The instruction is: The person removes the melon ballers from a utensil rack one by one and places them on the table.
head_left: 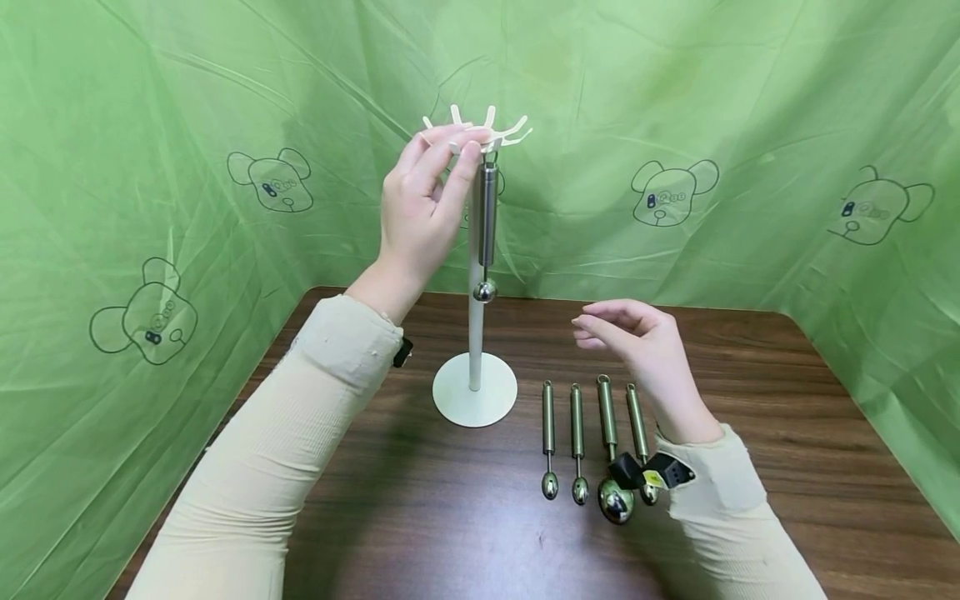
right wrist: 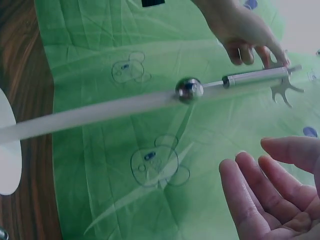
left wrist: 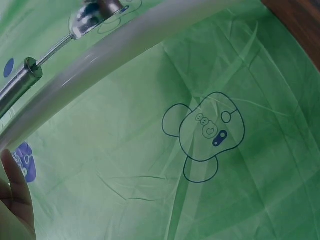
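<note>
A white hook stand (head_left: 476,325) rises from a round base, with curved prongs around its top. One steel melon baller (head_left: 487,215) hangs by its end ring from a prong, scoop downward beside the pole. My left hand (head_left: 423,187) pinches the stand's top between thumb and fingers, right by the hanging ring; in the right wrist view the same left hand (right wrist: 245,32) reaches the prongs. Lower and to the right, my right hand (head_left: 637,337) hovers with loosely bent fingers and holds nothing. Its palm and fingers (right wrist: 245,195) show bare in the right wrist view.
Several more steel melon ballers (head_left: 577,429) lie in a row on the dark wooden table (head_left: 420,517), handles pointing away. The larger one (head_left: 617,500) and the rightmost are partly covered by the right wrist's camera (head_left: 652,472). Green cloth (head_left: 570,225) encloses the back and sides.
</note>
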A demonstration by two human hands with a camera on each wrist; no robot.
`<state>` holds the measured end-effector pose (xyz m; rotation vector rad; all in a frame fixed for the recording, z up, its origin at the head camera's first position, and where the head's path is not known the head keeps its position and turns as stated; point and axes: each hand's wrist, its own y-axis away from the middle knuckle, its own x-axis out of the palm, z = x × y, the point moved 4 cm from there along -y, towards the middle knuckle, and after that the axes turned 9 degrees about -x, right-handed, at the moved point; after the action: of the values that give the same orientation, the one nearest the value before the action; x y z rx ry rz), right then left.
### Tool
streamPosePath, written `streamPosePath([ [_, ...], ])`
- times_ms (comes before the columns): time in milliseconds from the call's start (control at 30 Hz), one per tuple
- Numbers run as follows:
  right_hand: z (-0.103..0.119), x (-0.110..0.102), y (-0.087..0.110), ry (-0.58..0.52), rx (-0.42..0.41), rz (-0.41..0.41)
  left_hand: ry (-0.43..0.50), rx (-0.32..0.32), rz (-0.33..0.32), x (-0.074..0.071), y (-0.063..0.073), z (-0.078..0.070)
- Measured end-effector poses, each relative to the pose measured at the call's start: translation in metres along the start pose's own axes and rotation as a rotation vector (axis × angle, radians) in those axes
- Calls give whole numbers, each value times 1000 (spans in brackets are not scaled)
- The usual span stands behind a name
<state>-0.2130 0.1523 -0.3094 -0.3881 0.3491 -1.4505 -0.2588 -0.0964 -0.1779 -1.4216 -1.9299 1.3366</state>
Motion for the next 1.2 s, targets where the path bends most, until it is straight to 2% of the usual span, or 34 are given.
streamPosePath([
  [200, 9, 14, -6, -2, -6, 36, 10, 2, 2, 0, 0, 0],
  [400, 19, 29, -14, -56, -35, 61, 12, 1, -2, 1, 1, 0],
  [600, 26, 43, -23, -57, -70, 84, -5, 5, -6, 1, 0, 0],
  [900, 32, 60, -40, -88, -98, 64, 0, 6, 1, 0, 0, 0],
  [1200, 39, 77, -54, -25, -128, 52, 1, -1, -3, 0, 1, 0],
])
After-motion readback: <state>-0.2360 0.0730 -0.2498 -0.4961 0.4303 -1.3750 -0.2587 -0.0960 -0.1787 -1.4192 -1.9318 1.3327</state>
